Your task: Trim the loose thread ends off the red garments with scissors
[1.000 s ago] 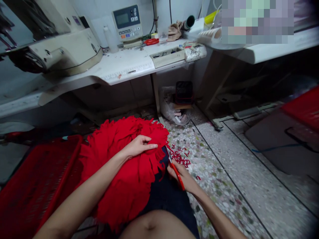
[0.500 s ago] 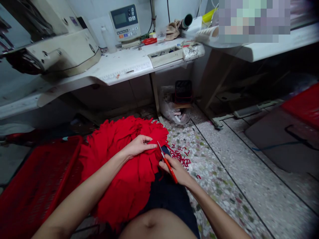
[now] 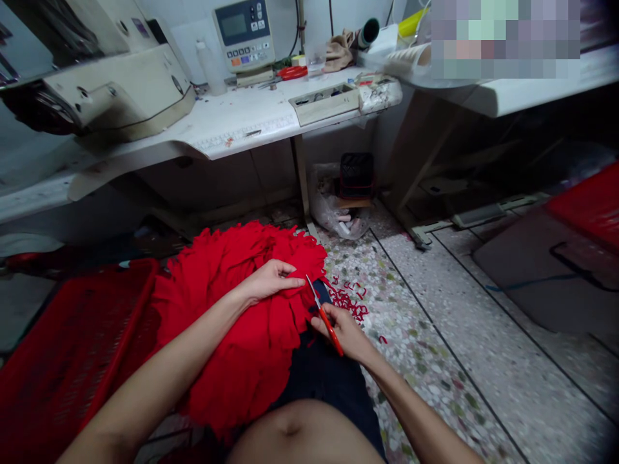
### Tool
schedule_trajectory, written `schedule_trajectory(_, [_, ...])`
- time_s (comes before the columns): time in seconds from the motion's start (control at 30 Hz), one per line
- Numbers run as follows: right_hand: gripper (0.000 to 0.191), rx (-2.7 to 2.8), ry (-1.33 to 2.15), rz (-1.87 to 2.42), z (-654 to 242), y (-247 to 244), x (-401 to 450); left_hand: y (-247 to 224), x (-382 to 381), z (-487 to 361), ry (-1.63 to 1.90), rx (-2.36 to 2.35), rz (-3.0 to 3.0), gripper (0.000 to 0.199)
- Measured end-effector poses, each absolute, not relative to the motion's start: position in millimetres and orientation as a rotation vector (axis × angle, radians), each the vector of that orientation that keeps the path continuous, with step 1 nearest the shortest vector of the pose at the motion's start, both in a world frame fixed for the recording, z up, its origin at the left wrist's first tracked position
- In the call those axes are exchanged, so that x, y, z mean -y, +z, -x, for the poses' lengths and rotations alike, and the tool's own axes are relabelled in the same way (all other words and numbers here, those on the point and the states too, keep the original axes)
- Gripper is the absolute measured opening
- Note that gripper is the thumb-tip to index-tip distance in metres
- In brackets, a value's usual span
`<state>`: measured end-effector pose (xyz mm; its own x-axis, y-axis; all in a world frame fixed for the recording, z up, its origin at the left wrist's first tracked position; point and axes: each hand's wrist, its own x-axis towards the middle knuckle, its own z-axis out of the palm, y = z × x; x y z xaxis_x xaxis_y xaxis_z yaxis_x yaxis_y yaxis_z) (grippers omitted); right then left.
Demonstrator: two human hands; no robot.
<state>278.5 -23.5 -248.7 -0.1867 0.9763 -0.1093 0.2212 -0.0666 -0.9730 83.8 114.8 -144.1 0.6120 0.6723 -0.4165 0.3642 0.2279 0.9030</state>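
Left grip (image 3: 268,281) closed, pinching red fringed fabric (image 3: 232,348), heaped over dark shorts (image 3: 329,380). Right grip (image 3: 341,332) closed on red-handled scissors (image 3: 325,324), tips at fabric edge. Red snippets (image 3: 348,304) on terrazzo floor (image 3: 435,386).

The white desk (image 3: 242,122) at upper left carries a sewing machine (image 3: 120,90), red scissors (image 3: 292,73) and a tray (image 3: 324,103); red scraps (image 3: 351,304) and a plastic bag (image 3: 329,212) lie on the speckled floor (image 3: 435,361).

a sewing workshop with an industrial sewing machine (image 3: 120,87)

Red fringed cloth (image 3: 232,348) — scissors (image 3: 327,324) at its edge.
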Motion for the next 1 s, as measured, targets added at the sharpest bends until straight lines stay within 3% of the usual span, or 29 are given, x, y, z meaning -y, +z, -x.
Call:
schedule_trajectory(0.33, [0.042, 1.52, 1.225, 1.339, -275.3, -245.7, 17.2, -140.2, -115.5, -91.4, 0.123, -0.857, -1.483, 0.042])
schedule_trajectory(0.73, [0.05, 0.918, 1.367, 1.352, -274.8, -266.6, 33.0, -112.4, -110.7, -69.6, -0.16, -0.59, -1.743, 0.036])
schedule_trajectory(1.0, [0.045, 0.696, 1.236, 1.324, -281.8, -259.4, -33.6, -120.0, -103.3, -72.5, 0.173, -0.843, -1.762, 0.032])
